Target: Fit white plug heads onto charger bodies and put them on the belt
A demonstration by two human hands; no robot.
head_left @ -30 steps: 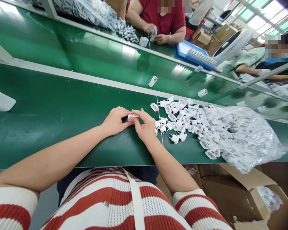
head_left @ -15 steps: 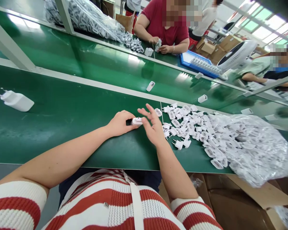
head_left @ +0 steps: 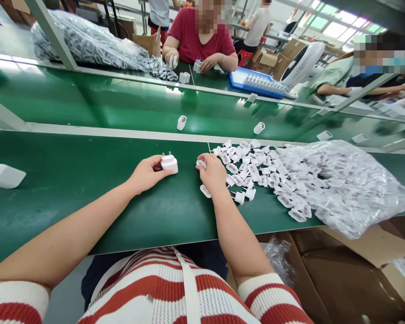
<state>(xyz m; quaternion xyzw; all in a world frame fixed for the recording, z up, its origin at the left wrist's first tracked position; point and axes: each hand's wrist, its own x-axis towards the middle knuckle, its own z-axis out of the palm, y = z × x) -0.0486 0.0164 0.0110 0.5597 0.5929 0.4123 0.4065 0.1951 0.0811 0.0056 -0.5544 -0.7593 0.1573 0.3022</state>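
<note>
My left hand [head_left: 146, 174] is closed on a white plug charger [head_left: 169, 164], held upright with its two prongs pointing up. To the right of it, my right hand [head_left: 213, 173] pinches a small white plug cap [head_left: 201, 164] at the left edge of a pile of similar plug caps [head_left: 253, 171]. One loose oval cap [head_left: 205, 191] lies just below my right fingers. Both hands are over the green work surface [head_left: 168, 207].
Another charger [head_left: 6, 175] lies at the far left. At right, the pile spills from a clear plastic bag [head_left: 361, 189]. White housings [head_left: 181, 122] sit on the green strip beyond the pale rail [head_left: 121, 132]. Across it, a co-worker in red [head_left: 202, 40] handles white parts near a blue tray [head_left: 256, 83].
My right hand has moved from beside the charger to the pile and closed on a plug cap. The charger in my left hand now shows its prongs upward. The whole view has shifted.
</note>
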